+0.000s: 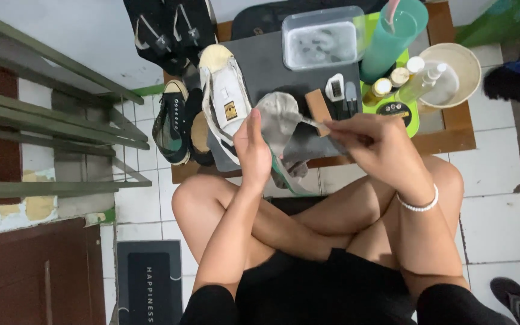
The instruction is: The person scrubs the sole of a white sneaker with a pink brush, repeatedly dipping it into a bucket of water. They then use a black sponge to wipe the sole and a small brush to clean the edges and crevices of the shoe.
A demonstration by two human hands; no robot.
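Head view: the person sits cross-legged on white floor tiles [501, 222] before a low wooden table with a dark grey mat [272, 66]. The left hand [253, 147] is wrapped around a worn grey-white canvas shoe [281, 123], holding it above the near edge of the mat. The right hand [373, 144] is closed on a small tan wooden-backed brush [318, 111], its end touching the shoe. Far on the table stand a clear plastic tub of soapy water [322, 37], a teal plastic tumbler [392, 36] and small bottles on a lime-green tray [409, 117]; a white sneaker [227, 99] lies left. The shoe hangs over bare knees, so dirty suds could likely drip onto the legs. A wide brush stroke might knock the near bottles over.
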